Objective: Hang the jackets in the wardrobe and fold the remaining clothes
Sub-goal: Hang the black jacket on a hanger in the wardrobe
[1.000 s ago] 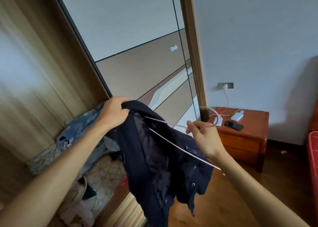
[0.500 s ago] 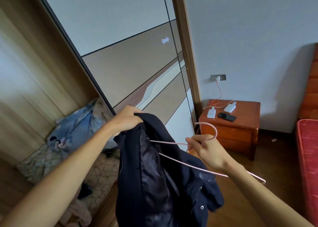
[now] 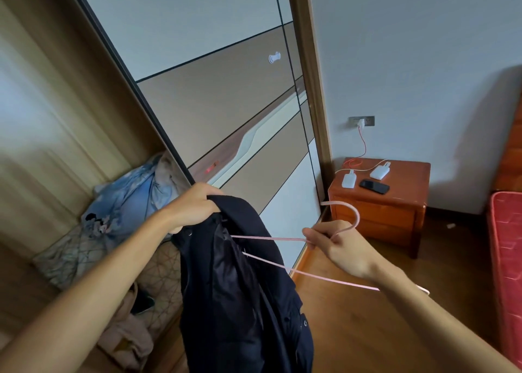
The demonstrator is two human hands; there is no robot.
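Observation:
A dark navy jacket [image 3: 240, 296] hangs in front of me with its shiny lining showing. My left hand [image 3: 195, 206] grips it at the collar. My right hand [image 3: 336, 245] pinches a thin pink wire hanger [image 3: 282, 266] just below its hook. One end of the hanger reaches into the jacket's opening; the other end runs under my right forearm. The wardrobe [image 3: 65, 135] stands open at the left, behind the jacket.
The wardrobe's sliding door [image 3: 226, 104] is straight ahead. Piled bedding and clothes [image 3: 124, 203] lie on the wardrobe floor. An orange bedside cabinet [image 3: 378, 208] with a phone and chargers stands at the right wall. A red mattress [image 3: 508, 259] is at the far right edge.
The jacket has dropped a little lower and turned, showing more lining. The hanger's end has gone further into the jacket opening. The view has swung right.

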